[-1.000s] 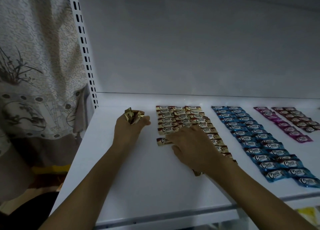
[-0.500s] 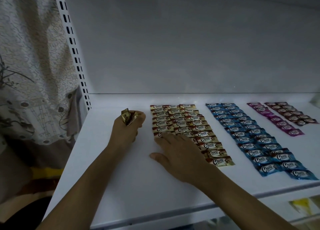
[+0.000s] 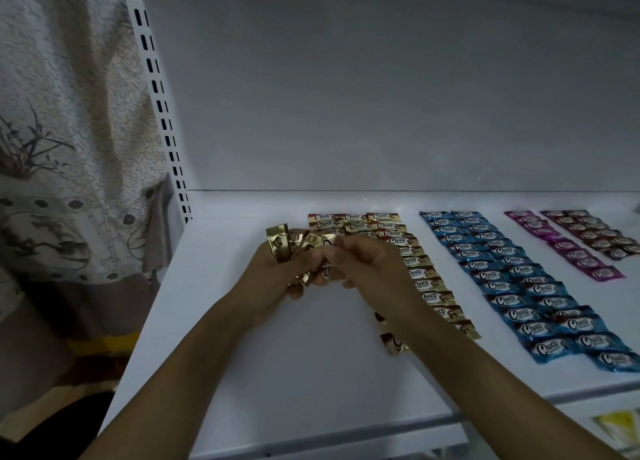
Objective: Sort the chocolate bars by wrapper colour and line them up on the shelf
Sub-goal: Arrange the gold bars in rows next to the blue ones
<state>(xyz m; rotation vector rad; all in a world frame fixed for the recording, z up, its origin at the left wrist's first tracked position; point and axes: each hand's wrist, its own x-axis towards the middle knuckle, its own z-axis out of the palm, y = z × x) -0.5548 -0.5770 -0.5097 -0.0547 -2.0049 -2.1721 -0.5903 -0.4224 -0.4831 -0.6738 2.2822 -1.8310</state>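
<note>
My left hand (image 3: pixel 277 272) grips a bunch of gold-wrapped chocolate bars (image 3: pixel 281 245) above the white shelf (image 3: pixel 277 373). My right hand (image 3: pixel 367 269) meets it and pinches one gold bar (image 3: pixel 327 240) out of the bunch. Behind and under my right hand lie rows of gold bars (image 3: pixel 420 272), partly hidden by the hand and forearm. Further right lie two rows of blue bars (image 3: pixel 512 283), one row of pink bars (image 3: pixel 571 251) and rows of dark brown bars (image 3: pixel 595 234).
A white slotted upright (image 3: pixel 156 92) stands at the shelf's left edge, with a patterned curtain (image 3: pixel 69 130) beyond it. The shelf's back wall (image 3: pixel 381 96) is plain white. A yellow packet (image 3: pixel 616 428) shows on the level below, at bottom right.
My right hand lifted off the shelf beside the gold rows and moved left to meet my left hand, taking hold of a bar in the bunch.
</note>
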